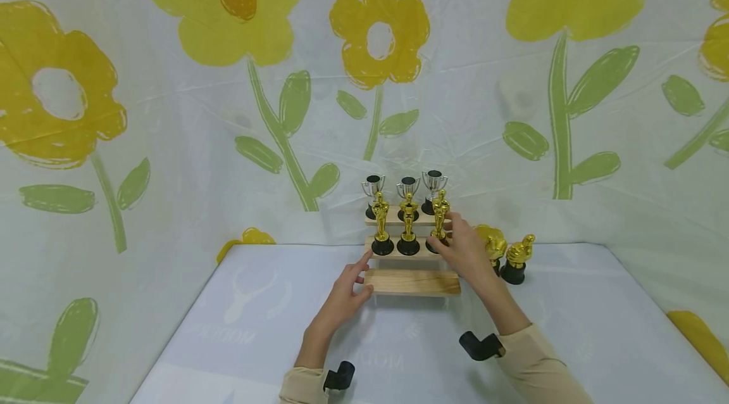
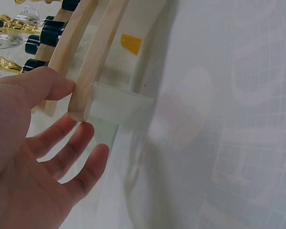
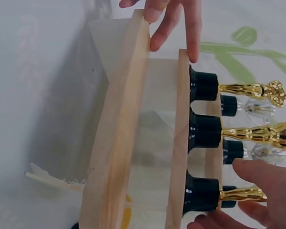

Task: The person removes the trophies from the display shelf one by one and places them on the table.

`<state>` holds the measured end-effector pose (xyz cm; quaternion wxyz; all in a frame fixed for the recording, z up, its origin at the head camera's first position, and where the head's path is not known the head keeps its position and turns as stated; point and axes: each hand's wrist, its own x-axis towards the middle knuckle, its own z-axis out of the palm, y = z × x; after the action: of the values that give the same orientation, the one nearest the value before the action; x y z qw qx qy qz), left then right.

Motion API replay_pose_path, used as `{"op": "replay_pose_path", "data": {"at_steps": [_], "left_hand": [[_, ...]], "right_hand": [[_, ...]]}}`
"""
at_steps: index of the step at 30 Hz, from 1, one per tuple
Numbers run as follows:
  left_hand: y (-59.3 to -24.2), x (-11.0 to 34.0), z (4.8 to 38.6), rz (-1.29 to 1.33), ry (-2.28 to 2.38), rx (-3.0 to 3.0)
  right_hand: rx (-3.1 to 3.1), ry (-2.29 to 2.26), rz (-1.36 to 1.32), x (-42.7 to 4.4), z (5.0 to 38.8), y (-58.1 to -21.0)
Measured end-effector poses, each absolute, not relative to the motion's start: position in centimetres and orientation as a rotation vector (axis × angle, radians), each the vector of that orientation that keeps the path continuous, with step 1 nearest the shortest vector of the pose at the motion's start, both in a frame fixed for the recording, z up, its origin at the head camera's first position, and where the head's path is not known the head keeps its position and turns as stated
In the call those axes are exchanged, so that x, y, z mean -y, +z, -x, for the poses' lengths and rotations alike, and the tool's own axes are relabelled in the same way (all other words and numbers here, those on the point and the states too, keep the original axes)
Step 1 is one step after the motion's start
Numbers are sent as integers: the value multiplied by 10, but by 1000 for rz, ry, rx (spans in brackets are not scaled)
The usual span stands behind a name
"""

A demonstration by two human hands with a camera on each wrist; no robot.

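A three-tier wooden stand [image 1: 412, 282] holds three gold figurines on its middle shelf and three silver cups on its top shelf. My right hand [image 1: 464, 249] is curled around the rightmost gold figurine [image 1: 440, 211], whose black base rests on the shelf; in the right wrist view the thumb of that hand [image 3: 271, 191] lies on one side of the figurine [image 3: 245, 193] and the fingers on the other. With relaxed fingers, my left hand [image 1: 342, 297] touches the left end of the stand. The left wrist view shows its thumb and fingertips [image 2: 69, 148] at the lowest shelf's end [image 2: 81, 102].
Two more gold trophies stand on the table to the right of the stand, one [image 1: 518, 259] in front and another [image 1: 494, 246] partly behind my right forearm. A flower-printed curtain [image 1: 455, 106] hangs behind the white-covered table [image 1: 228, 303].
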<state>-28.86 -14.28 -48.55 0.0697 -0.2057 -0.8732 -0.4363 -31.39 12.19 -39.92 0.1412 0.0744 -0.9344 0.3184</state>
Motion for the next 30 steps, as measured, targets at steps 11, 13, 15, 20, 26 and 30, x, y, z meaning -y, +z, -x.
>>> {"op": "replay_pose_path", "data": {"at_steps": [11,13,15,20,26,30], "left_hand": [[-484,143,287,625,-1310,2628],[-484,143,287,629,-1310,2626],[-484,143,287,630,-1315,2626],[-485,143,288,624,-1315,2625],[-486,142,289,614,-1311,2625],[-487,143,289,613,-1317,2624]], "right_hand": [[2654,901,-199,-119,319,-410],[2643,909,-198,-118,319,-412],[2632,915,-203,-119,321,-414],[2602,924,-240,-119,322,-418],[2575,919,-268,-118,322,-422],[2550,913,-264,-116,321,-425]]}}
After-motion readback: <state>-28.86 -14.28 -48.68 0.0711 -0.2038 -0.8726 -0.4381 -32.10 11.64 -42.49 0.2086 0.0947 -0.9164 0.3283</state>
